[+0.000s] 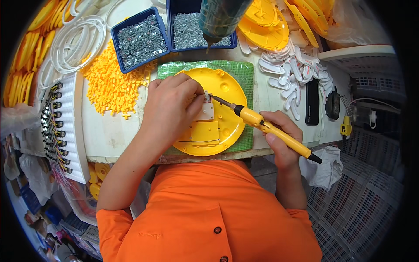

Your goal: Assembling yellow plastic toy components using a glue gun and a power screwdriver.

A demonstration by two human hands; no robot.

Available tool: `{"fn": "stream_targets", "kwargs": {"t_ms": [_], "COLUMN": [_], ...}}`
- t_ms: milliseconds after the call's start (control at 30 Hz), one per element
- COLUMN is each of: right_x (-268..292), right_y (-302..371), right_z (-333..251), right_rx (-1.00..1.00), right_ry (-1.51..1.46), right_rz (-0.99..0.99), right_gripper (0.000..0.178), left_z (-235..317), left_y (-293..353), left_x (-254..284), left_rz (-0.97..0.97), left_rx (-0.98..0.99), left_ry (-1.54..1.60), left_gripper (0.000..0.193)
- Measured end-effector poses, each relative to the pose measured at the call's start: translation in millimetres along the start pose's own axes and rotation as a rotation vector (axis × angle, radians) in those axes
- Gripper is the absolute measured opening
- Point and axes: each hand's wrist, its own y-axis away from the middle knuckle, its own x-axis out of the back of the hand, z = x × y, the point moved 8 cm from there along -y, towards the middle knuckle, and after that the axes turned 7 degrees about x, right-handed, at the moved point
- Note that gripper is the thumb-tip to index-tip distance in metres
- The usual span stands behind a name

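Note:
A round yellow plastic housing (233,83) lies on a green mat (248,87) in front of me. Inside the housing sits a small white board (206,112) with wires at its upper end. My right hand (283,135) grips a yellow soldering iron (249,117), its metal tip touching or just above the board's upper end. Bent over the housing's left side, my left hand (174,98) has thumb and forefinger pinched together close to that tip. What they hold is hidden. A yellow rectangular cover (205,132) and a thin wire lie below the board.
Blue bins (140,41) of small metal parts stand behind, beside yellow pieces (111,81). A teal power screwdriver (222,17) hangs overhead. White foam (74,131) with wired parts is left; white curved pieces (290,70), a black strip (312,102) and crates (362,166) are right.

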Motion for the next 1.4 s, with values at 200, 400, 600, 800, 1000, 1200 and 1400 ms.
{"fn": "stream_targets", "kwargs": {"t_ms": [200,400,600,800,1000,1200,1400], "right_x": [9.6,62.8,205.6,324.3,354.5,340.7,234.8], "right_y": [2.1,24.9,91.0,176.5,138.4,136.7,112.9], "right_z": [-2.4,-11.2,-14.6,1.6,47.8,60.3,82.7], "right_rx": [0.013,0.060,0.323,0.174,-0.002,-0.013,-0.114], "right_ry": [-0.027,-0.086,0.030,0.074,-0.112,-0.212,-0.177], "right_rz": [0.072,0.334,0.932,1.412,1.329,1.305,1.218], "right_gripper": [0.045,0.053,0.047,0.041,0.043,0.038,0.031], "left_z": [-0.9,6.4,1.9,13.9,3.3,3.8,-4.4], "left_y": [-2.0,-3.0,-4.2,-5.8,-6.1,-6.1,-1.9], "left_x": [-0.6,2.3,-0.9,1.3,-5.9,-7.1,2.0], "left_rz": [-0.001,-0.013,0.004,0.021,-0.071,-0.078,-0.029], "left_rx": [0.004,-0.042,-0.040,-0.088,0.048,0.036,-0.020], "left_ry": [-0.014,-0.012,-0.015,0.023,0.020,0.038,-0.006], "left_gripper": [0.008,0.008,0.011,0.012,0.010,0.010,0.009]}}
